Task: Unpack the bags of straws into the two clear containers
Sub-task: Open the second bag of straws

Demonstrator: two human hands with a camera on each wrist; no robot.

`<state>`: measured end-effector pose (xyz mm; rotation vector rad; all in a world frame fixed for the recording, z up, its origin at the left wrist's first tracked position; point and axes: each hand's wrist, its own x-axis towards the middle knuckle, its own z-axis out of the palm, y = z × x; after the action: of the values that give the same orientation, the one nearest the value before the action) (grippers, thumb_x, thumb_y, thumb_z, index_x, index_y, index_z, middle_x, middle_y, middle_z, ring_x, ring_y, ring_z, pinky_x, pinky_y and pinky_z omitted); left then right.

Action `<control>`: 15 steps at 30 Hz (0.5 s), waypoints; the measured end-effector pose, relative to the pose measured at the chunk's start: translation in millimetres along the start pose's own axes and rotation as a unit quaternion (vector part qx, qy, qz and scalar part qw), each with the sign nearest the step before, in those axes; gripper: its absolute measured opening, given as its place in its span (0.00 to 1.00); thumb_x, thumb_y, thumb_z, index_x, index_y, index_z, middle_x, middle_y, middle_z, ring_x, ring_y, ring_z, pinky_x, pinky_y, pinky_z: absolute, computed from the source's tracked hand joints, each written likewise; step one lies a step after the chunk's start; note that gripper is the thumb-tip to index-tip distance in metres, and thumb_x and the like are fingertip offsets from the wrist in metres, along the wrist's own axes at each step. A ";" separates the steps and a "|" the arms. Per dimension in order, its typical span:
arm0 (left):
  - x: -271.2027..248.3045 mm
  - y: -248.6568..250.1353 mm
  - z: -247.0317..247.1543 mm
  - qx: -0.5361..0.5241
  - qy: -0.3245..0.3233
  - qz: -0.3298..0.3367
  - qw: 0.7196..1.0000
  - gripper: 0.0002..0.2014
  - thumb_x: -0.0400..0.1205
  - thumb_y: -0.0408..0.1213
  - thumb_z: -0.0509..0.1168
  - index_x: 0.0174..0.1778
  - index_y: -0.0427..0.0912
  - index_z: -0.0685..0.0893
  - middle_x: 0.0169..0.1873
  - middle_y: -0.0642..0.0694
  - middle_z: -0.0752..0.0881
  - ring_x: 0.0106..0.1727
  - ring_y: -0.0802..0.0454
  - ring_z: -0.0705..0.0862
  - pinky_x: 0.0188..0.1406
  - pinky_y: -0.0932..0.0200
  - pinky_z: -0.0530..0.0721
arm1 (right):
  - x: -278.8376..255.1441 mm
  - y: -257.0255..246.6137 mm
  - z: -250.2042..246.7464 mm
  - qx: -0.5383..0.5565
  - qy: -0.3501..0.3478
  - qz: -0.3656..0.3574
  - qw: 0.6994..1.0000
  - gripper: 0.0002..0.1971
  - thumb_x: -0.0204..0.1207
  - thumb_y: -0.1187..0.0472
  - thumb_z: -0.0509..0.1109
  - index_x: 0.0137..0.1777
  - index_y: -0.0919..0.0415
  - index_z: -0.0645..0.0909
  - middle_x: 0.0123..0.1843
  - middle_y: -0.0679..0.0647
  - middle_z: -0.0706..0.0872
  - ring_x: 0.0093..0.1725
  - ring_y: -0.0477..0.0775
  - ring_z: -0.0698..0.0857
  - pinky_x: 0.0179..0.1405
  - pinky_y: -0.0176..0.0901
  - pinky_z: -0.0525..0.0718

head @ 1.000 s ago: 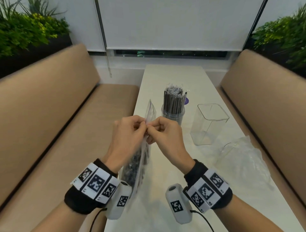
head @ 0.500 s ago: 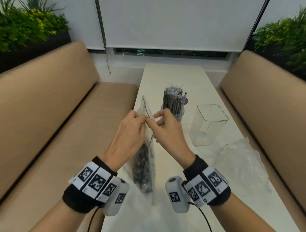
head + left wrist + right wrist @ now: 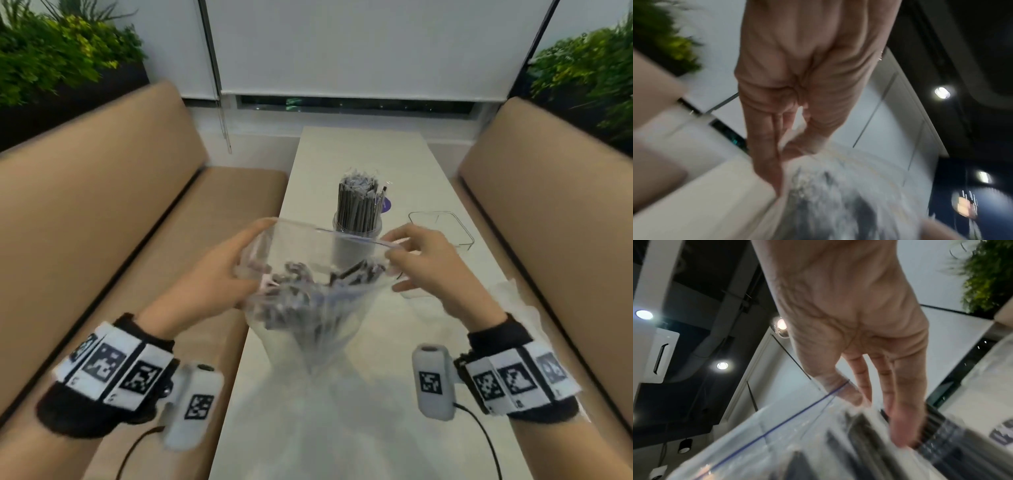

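A clear zip bag of dark wrapped straws hangs over the white table's near part, its mouth pulled wide open between my hands. My left hand pinches the left rim and my right hand pinches the right rim. The left wrist view shows my left hand pinching the bag. In the right wrist view my right hand has its thumb on the blue-lined rim of the bag. Behind stands a round clear container packed with upright straws. An empty square clear container stands to its right.
A crumpled empty plastic bag lies on the narrow white table at the right. Tan benches flank it on the left and the right. A small purple disc sits behind the round container.
My hands have moved apart, pulling the bag's sealed top open into a wide mouth. The bag has turned so its opening faces up toward me.
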<state>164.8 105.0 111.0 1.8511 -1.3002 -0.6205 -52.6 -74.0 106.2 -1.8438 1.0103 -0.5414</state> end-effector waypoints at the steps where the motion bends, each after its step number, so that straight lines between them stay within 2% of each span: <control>1: 2.4 -0.1 5.3 -0.091 0.004 -0.038 0.995 0.44 0.75 0.16 0.65 0.66 0.77 0.68 0.60 0.49 0.85 0.48 0.58 0.90 0.32 0.58 0.90 | -1.7 3.6 5.9 -0.005 -0.041 0.017 0.999 0.10 0.79 0.67 0.65 0.57 0.57 0.83 0.49 0.59 0.87 0.44 0.56 0.88 0.31 0.43 0.91; 2: 3.3 0.4 11.0 -0.130 0.006 -0.062 0.990 0.43 0.75 0.17 0.68 0.65 0.76 0.68 0.60 0.45 0.86 0.46 0.54 0.90 0.30 0.58 0.90 | -4.6 7.5 11.2 -0.020 -0.095 0.034 0.995 0.11 0.79 0.67 0.64 0.58 0.58 0.83 0.51 0.58 0.87 0.46 0.56 0.88 0.33 0.43 0.91; 4: 3.5 -6.4 18.1 -0.057 0.024 -0.025 0.998 0.41 0.75 0.18 0.69 0.68 0.70 0.67 0.57 0.51 0.85 0.39 0.58 0.86 0.32 0.65 0.88 | -9.9 15.4 14.8 -0.032 -0.147 0.054 0.987 0.12 0.78 0.72 0.62 0.55 0.65 0.86 0.48 0.60 0.89 0.43 0.56 0.90 0.32 0.41 0.90; 6: 1.6 -8.5 14.1 0.126 0.044 0.020 0.991 0.36 0.76 0.23 0.66 0.71 0.66 0.67 0.44 0.60 0.84 0.32 0.60 0.81 0.34 0.71 0.81 | -9.8 19.8 10.1 -0.006 -0.111 0.065 0.992 0.12 0.76 0.76 0.60 0.46 0.70 0.86 0.38 0.64 0.88 0.34 0.58 0.90 0.27 0.41 0.89; 7: -1.2 -9.9 13.1 0.182 0.036 0.019 0.982 0.34 0.77 0.26 0.63 0.73 0.67 0.67 0.35 0.58 0.85 0.30 0.56 0.81 0.34 0.70 0.81 | -8.7 22.5 7.3 0.008 -0.084 0.067 0.994 0.12 0.75 0.77 0.60 0.42 0.69 0.85 0.33 0.64 0.87 0.30 0.59 0.89 0.25 0.40 0.88; 8: -3.0 -11.0 12.6 0.183 0.005 -0.012 0.983 0.34 0.79 0.30 0.59 0.74 0.71 0.64 0.32 0.52 0.87 0.28 0.51 0.85 0.35 0.63 0.85 | -7.6 25.7 5.9 0.018 -0.061 0.066 0.996 0.13 0.75 0.78 0.59 0.39 0.68 0.84 0.30 0.63 0.86 0.27 0.58 0.87 0.24 0.39 0.87; 9: -4.6 -10.4 14.0 0.134 -0.035 -0.059 0.989 0.33 0.81 0.32 0.56 0.73 0.76 0.60 0.34 0.45 0.89 0.29 0.48 0.89 0.36 0.56 0.90 | -7.6 26.9 7.1 0.027 -0.052 0.065 0.996 0.14 0.74 0.79 0.59 0.38 0.68 0.84 0.29 0.62 0.85 0.27 0.57 0.86 0.23 0.39 0.86; 11: -8.7 -7.5 20.8 -0.052 -0.099 -0.145 0.983 0.35 0.84 0.30 0.55 0.71 0.79 0.56 0.48 0.41 0.89 0.35 0.42 0.94 0.40 0.48 0.93 | -9.5 28.6 16.0 0.053 -0.077 0.075 0.993 0.14 0.74 0.78 0.58 0.45 0.68 0.86 0.35 0.62 0.85 0.33 0.56 0.85 0.25 0.41 0.87; 13: -8.5 -11.3 31.8 -0.212 -0.111 -0.156 0.959 0.44 0.79 0.26 0.67 0.67 0.82 0.54 0.58 0.42 0.86 0.42 0.38 0.93 0.44 0.46 0.93 | -14.1 32.0 27.7 0.060 -0.147 0.082 0.984 0.18 0.74 0.71 0.61 0.60 0.59 0.84 0.46 0.58 0.85 0.44 0.54 0.84 0.29 0.39 0.86; 15: -6.2 -21.2 44.1 -0.280 -0.084 -0.136 0.947 0.51 0.67 0.24 0.73 0.69 0.81 0.57 0.60 0.44 0.85 0.49 0.40 0.91 0.47 0.47 0.91 | -18.4 36.2 36.2 0.035 -0.212 0.078 0.974 0.26 0.71 0.66 0.61 0.69 0.47 0.78 0.54 0.52 0.85 0.51 0.51 0.84 0.32 0.37 0.84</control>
<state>141.2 100.8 67.9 1.5258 -0.8453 -1.1831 -52.0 -48.2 58.3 -1.7017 0.8238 -0.0787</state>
